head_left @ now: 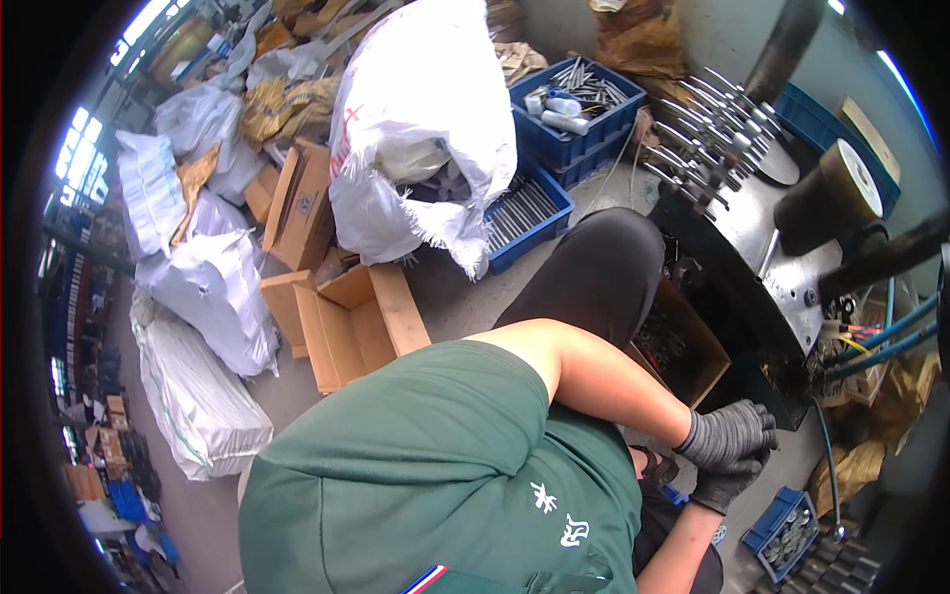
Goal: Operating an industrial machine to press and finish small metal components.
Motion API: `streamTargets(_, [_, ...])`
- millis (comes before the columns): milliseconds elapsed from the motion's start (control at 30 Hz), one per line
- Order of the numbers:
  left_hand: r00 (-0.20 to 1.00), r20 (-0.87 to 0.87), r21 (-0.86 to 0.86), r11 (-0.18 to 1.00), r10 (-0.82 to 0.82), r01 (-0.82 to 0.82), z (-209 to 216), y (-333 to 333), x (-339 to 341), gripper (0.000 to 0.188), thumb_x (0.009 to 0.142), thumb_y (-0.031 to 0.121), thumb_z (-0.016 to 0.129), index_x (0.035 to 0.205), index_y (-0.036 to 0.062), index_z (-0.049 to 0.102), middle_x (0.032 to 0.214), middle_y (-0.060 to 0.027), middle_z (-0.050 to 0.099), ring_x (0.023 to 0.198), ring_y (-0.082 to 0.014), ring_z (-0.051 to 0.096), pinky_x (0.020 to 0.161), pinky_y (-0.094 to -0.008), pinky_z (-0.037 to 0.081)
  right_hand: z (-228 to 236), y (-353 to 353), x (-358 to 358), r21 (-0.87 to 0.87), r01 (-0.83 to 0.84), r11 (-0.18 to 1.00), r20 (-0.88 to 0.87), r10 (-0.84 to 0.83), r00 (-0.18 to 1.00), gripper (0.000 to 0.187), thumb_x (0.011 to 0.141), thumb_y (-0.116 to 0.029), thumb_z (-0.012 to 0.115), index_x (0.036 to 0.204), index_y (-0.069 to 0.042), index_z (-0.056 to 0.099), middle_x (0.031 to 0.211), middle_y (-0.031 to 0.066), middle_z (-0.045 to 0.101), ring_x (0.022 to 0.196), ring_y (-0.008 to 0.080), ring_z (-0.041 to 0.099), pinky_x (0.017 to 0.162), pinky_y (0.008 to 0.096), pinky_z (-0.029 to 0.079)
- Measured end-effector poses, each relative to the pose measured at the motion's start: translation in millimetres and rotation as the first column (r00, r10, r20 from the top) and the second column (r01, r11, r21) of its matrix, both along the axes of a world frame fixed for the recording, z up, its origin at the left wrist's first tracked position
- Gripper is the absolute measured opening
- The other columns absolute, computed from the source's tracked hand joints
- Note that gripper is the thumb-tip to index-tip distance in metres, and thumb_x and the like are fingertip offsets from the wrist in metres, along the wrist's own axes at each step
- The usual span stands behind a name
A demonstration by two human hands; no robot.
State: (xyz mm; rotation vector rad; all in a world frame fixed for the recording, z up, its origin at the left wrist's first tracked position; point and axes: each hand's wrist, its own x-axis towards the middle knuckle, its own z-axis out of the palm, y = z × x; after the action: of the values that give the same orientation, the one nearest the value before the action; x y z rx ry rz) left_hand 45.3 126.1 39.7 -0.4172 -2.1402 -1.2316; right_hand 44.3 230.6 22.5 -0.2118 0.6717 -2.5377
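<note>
Both my hands wear grey knitted gloves and meet in front of my body at the right of the view. My left hand [732,436] has its fingers curled closed, lying against and partly over the right one. My right hand [725,485] is closed too, just below it. Whatever lies between them, if anything, is hidden. Near my left forearm a cardboard box [708,368] with small metal parts stands under the machine's edge. The machine [782,272] has a shiny metal top carrying upright rods [717,139] and a dark cylinder [829,198].
A small blue bin [782,535] of metal parts lies at the lower right. Blue crates [577,148] with metal pins stand at the back, beside a big white sack [426,89]. Open cardboard boxes [346,337] and more sacks [198,396] cover the left floor. Blue hoses [891,327] hang right.
</note>
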Motion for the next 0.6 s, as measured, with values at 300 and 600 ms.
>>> streamTargets(300, [0.948,0.314,0.597,0.767,0.044,-0.233,65,-46,21,0.028,0.086,0.025,0.065,0.106,0.0063,0.062,0.101,-0.0130,0.060,0.099,-0.0291,0.059,0.087,-0.0417,0.047,52,-22,-10,0.279,0.038,0.959,-0.068,-0.020,0.997,0.035,0.095,-0.028,0.056,0.119,-0.004,0.060,0.131,0.0126,0.058,0.126,0.0241,0.052,0.109,0.0404,0.039])
streamTargets(600, [0.971,-0.197,0.836,-0.541,-0.132,0.095,71,-67,16,0.019,0.099,0.018,0.058,0.112,0.0060,0.063,0.101,-0.0049,0.065,0.091,-0.0148,0.062,0.080,-0.0262,0.054,106,-140,14,0.543,0.614,0.573,-0.772,0.053,0.633,0.020,0.090,-0.002,0.052,0.107,0.006,0.061,0.119,0.0159,0.063,0.110,0.0229,0.060,0.100,0.0327,0.044])
